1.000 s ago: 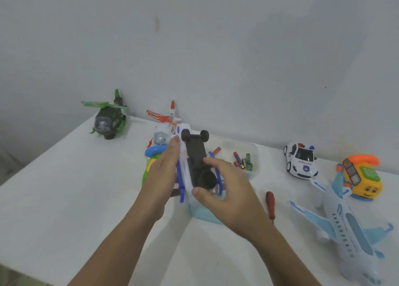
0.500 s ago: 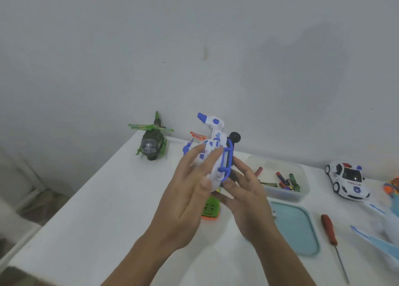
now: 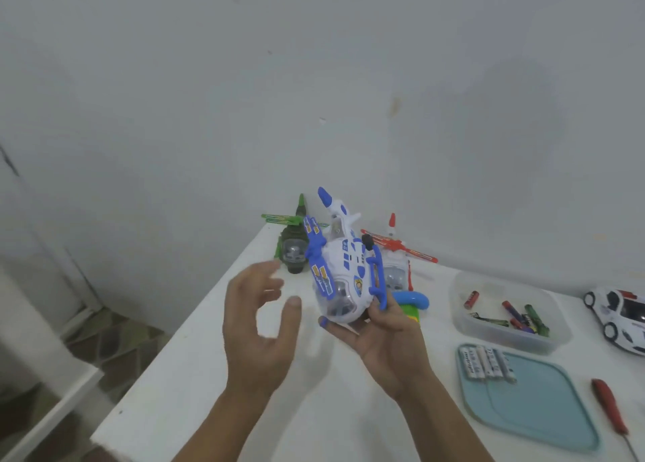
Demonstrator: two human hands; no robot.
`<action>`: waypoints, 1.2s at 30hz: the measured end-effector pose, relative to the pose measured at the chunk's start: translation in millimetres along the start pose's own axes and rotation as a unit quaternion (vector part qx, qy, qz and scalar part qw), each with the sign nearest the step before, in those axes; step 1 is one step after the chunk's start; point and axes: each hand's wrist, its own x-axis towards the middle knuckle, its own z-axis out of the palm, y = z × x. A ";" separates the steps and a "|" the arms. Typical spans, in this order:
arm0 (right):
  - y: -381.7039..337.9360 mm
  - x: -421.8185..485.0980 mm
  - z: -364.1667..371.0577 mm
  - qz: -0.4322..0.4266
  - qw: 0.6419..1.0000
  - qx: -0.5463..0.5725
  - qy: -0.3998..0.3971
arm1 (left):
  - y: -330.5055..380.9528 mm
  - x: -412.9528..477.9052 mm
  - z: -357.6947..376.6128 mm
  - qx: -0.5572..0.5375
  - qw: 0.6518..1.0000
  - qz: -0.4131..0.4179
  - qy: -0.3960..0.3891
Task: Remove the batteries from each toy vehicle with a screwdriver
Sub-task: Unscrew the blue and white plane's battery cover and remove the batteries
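My right hand (image 3: 380, 336) grips a white and blue toy helicopter (image 3: 343, 269) from below, holding it above the white table (image 3: 195, 385) with its nose toward me and tail up. My left hand (image 3: 260, 325) hovers just left of it, fingers spread, touching nothing. A red-handled screwdriver (image 3: 609, 409) lies on the table at the far right. A teal lid (image 3: 544, 405) carries a row of several white batteries (image 3: 487, 362). A clear tub (image 3: 464, 313) behind it holds several loose batteries (image 3: 509, 317).
A green toy helicopter (image 3: 295, 248) and a red and white toy helicopter (image 3: 396, 262) stand near the wall. A green and blue toy (image 3: 412, 303) sits behind my right hand. A white police car (image 3: 619, 317) is at the right edge. The table's left edge drops to a tiled floor.
My left hand has let go of the white and blue helicopter and moved off to the left. The helicopter has turned nose toward me in my right hand. The view has swung left.
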 end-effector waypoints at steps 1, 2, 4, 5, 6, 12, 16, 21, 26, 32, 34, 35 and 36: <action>5.7 2.2 0.7 0.007 1.000 0.005 -0.002 | -2.0 6.4 -2.5 -0.029 0.995 -0.093 0.001; 10.7 4.3 4.9 0.014 1.000 0.007 -0.011 | -5.1 13.5 -7.4 -0.046 0.982 -0.182 -0.022; 20.7 7.4 9.1 0.028 0.999 -0.007 -0.041 | -13.5 19.9 -14.7 -0.094 0.946 -0.297 -0.090; 27.0 9.6 11.3 0.041 0.998 -0.014 -0.055 | -13.7 22.6 -18.9 -0.119 0.932 -0.323 -0.117; 31.9 11.3 11.9 0.059 0.996 -0.024 -0.067 | -10.9 25.1 -21.3 -0.135 0.922 -0.335 -0.135; 53.3 22.2 5.3 0.151 0.979 -0.108 -0.081 | -25.2 16.3 -38.0 -0.130 0.927 -0.326 -0.133; 53.0 30.4 0.5 0.199 0.949 -0.234 -0.069 | -39.9 5.4 -50.8 -0.094 0.925 -0.341 -0.137; 56.3 41.4 1.2 0.252 0.930 -0.260 -0.054 | -37.2 2.4 -60.7 -0.059 0.932 -0.321 -0.159; 64.4 54.3 3.9 0.256 0.917 -0.305 -0.022 | -52.8 -5.8 -65.4 -0.020 0.932 -0.333 -0.138; 68.3 60.6 7.4 0.277 0.895 -0.350 0.009 | -57.1 -5.9 -58.0 -0.006 0.930 -0.342 -0.132; 68.3 61.8 4.0 0.282 0.892 -0.352 0.010 | -59.3 -5.7 -56.6 -0.003 0.929 -0.346 -0.134; 68.0 62.2 2.8 0.284 0.891 -0.353 0.013 | -60.1 -5.1 -55.6 0.001 0.927 -0.348 -0.139; 67.2 62.7 1.3 0.285 0.890 -0.355 0.014 | -60.4 -4.9 -54.9 -0.001 0.927 -0.347 -0.143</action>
